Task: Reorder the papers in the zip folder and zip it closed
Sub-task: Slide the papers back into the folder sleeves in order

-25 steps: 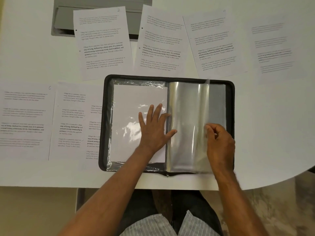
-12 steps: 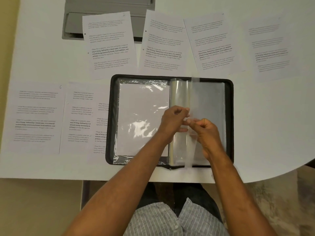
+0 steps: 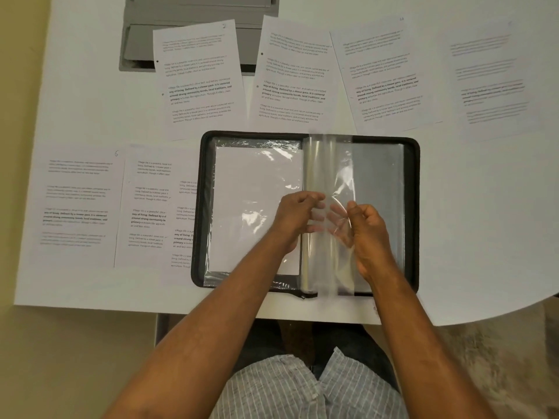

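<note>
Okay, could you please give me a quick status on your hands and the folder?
Left hand and right hand both pinching a clear plastic sleeve, lifted mid-turn. Black zip folder open flat, unzipped. Printed white sheets spread on table, unfiled.

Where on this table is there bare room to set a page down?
Bare white table lies right of the zip folder, below the far-right sheet. Another patch sits at the far left, above the sheet marked 6. The back row and the folder's left side are crowded with sheets.
</note>
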### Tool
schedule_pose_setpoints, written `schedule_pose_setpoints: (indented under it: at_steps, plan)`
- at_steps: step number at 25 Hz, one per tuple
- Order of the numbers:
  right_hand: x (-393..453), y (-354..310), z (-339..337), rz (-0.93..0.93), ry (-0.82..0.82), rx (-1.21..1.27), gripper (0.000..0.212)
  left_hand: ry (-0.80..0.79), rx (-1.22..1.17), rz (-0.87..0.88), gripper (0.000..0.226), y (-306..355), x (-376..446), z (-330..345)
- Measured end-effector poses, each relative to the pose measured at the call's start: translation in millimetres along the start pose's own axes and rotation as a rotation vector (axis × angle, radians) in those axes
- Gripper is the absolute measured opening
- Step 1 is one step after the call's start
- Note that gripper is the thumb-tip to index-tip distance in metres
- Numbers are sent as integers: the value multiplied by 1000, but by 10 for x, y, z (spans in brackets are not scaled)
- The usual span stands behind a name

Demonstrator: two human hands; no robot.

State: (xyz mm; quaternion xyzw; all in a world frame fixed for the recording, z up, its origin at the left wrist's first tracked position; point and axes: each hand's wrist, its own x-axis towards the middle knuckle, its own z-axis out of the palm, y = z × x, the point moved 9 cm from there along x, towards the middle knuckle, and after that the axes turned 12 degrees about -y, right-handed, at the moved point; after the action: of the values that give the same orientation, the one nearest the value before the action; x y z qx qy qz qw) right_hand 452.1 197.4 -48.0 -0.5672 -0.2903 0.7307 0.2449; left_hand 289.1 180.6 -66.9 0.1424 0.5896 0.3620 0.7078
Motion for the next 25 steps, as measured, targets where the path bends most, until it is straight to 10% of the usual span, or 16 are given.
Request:
schedule_pose_setpoints:
  at_steps: [5,12,25]
  plan:
    - [-106,-287,-541,-142,290,-141,10,121,-29,25,19,129,-58,-322]
    - [-50,-319,-956,-175,441,-734,49,252,61,54,17,338,-293,-792]
    - [501,330,1353,-366,-311,-1431,68,302,126,-29,18,324,-479,-2052]
